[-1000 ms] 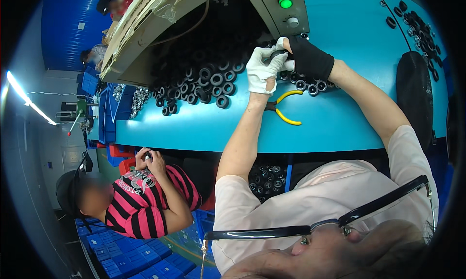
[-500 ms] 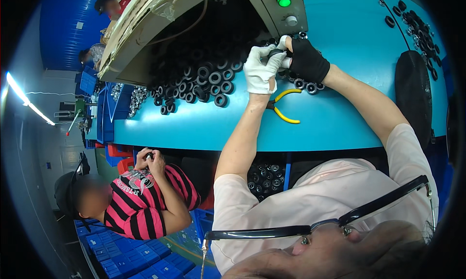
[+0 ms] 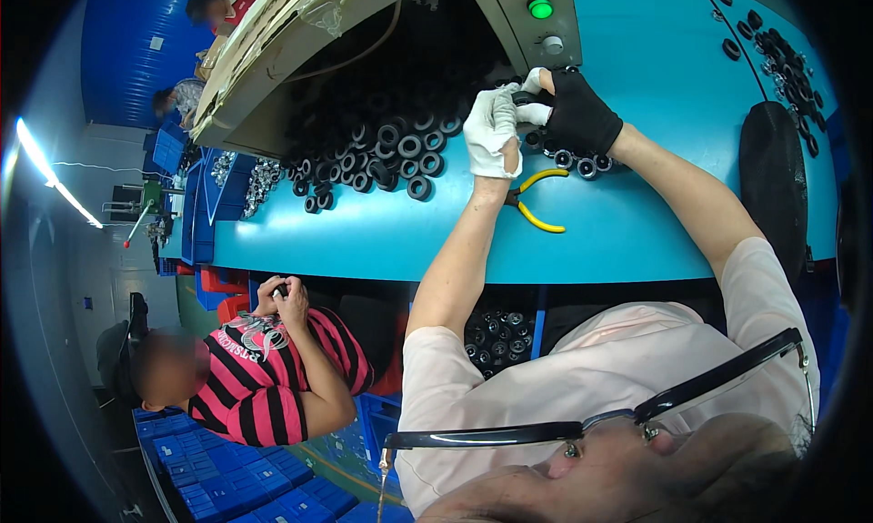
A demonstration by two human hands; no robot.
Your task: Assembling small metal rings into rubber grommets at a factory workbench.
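Close together over the blue table, both my hands pinch a small black ring (image 3: 523,98), mostly covered by fingers. My left hand (image 3: 492,134), in a white glove, is closed around its left side. On the other side my right hand (image 3: 584,115), in a black glove with white-covered fingertips, has thumb and fingers closed on it. Yellow-handled pliers (image 3: 543,225) lie on the table just below my hands, jaws partly hidden by my left wrist. Beside my right hand sit several shiny metal-and-black round parts (image 3: 587,167).
Loose black rings (image 3: 409,147) are heaped at left, under a machine housing (image 3: 546,23) with a lit green button. A long black pad (image 3: 773,186) lies at right, near more scattered parts (image 3: 787,68). A co-worker in a striped shirt (image 3: 264,377) sits at lower left.
My left fingers have curled in tighter around the ring, and my right fingertips have shifted over it. The whole view has moved slightly.
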